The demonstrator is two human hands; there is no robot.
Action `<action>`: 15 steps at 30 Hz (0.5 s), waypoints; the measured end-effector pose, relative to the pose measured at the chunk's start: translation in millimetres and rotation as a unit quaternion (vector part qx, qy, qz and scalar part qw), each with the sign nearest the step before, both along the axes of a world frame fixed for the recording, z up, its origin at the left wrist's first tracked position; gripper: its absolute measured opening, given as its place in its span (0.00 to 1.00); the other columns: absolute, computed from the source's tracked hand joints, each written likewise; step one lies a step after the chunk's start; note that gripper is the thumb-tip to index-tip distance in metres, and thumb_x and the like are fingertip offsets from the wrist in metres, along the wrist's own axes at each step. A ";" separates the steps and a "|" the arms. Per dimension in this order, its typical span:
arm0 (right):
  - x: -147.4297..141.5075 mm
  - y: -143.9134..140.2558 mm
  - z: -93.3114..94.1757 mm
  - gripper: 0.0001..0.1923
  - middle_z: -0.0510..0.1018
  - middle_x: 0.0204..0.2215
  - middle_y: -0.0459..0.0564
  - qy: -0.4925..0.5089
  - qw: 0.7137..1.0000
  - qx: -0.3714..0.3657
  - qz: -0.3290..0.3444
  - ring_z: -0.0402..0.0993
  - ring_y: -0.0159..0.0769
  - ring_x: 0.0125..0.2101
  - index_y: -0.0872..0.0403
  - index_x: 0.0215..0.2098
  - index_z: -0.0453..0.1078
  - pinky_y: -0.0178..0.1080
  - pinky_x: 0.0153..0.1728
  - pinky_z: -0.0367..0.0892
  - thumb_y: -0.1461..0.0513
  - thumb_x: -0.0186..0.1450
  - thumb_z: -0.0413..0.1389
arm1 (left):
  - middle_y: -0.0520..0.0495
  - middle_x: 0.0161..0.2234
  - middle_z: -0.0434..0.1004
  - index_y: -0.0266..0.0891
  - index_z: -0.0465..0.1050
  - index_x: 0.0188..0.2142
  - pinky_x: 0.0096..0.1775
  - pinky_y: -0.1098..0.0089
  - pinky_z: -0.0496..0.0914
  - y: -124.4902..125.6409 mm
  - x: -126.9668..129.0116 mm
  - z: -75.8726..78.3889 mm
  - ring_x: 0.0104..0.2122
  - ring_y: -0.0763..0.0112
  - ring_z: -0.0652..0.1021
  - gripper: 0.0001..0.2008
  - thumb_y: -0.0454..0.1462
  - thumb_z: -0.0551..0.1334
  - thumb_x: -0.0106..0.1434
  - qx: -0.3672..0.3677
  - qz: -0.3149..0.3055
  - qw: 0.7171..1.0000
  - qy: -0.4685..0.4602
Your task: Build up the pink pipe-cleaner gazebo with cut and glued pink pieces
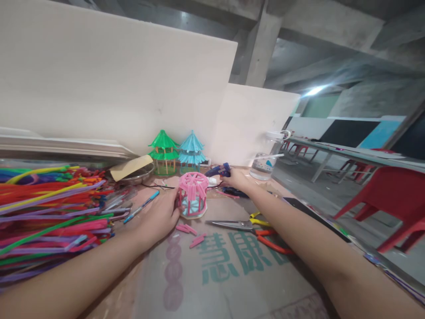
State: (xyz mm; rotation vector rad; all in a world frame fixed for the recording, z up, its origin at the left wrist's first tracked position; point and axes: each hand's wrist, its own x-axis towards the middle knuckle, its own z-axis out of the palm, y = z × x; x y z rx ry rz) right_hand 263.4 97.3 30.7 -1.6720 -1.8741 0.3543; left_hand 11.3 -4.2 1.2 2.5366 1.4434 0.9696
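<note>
My left hand (164,215) is closed around the left side of a small pink pavilion model (193,192), which stands upright on a pale round base. My right hand (236,179) reaches farther back and grips a dark blue glue gun (219,170). Short pink pipe-cleaner pieces (198,240) lie just in front of the model. Scissors (232,225) with red and yellow handles rest under my right forearm, their blades pointing left. Behind the model stand a finished-looking green pavilion (163,153) and a light blue pavilion (191,153).
Bundles of coloured pipe cleaners (49,212) fill the left side. A blue pen (141,207) and a metal bowl (136,175) under yellow card (131,167) lie near them. A clear water jug (264,159) stands back right. White boards (116,79) rise behind; a red chair (387,199) is at right.
</note>
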 end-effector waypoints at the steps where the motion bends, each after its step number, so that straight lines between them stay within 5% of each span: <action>1: 1.9 -2.9 2.5 0.12 0.80 0.35 0.56 0.016 1.000 0.003 -0.002 0.76 0.42 0.37 0.60 0.38 0.72 0.35 0.36 0.67 0.63 0.57 0.59 | 0.41 0.39 0.74 0.38 0.65 0.39 0.43 0.61 0.68 0.3 -0.2 -0.4 0.40 0.59 0.74 0.11 0.27 0.53 0.56 0.001 -0.002 1.000 -0.002; 8: 8.5 -59.2 24.7 0.12 0.81 0.35 0.53 0.153 0.984 0.011 0.091 0.79 0.37 0.33 0.57 0.36 0.72 0.36 0.37 0.71 0.56 0.62 0.53 | 0.41 0.39 0.74 0.38 0.65 0.40 0.42 0.61 0.67 4.5 -4.3 -5.4 0.40 0.58 0.75 0.11 0.29 0.53 0.56 -0.007 0.005 1.000 -0.018; 11: 4.5 -97.2 32.4 0.14 0.80 0.37 0.54 0.244 0.955 0.046 0.165 0.79 0.40 0.36 0.56 0.37 0.72 0.40 0.41 0.70 0.55 0.60 0.55 | 0.42 0.38 0.75 0.39 0.66 0.39 0.41 0.62 0.67 3.6 -5.5 -5.1 0.38 0.58 0.75 0.11 0.30 0.55 0.56 -0.015 0.017 0.999 -0.023; 15: -2.6 -133.2 37.0 0.11 0.80 0.32 0.52 0.238 0.943 0.070 0.223 0.77 0.37 0.32 0.56 0.32 0.71 0.39 0.38 0.70 0.55 0.58 0.55 | 0.43 0.35 0.75 0.39 0.64 0.38 0.39 0.63 0.67 1.3 -5.3 -2.7 0.36 0.59 0.75 0.08 0.32 0.55 0.57 -0.013 0.045 0.999 0.014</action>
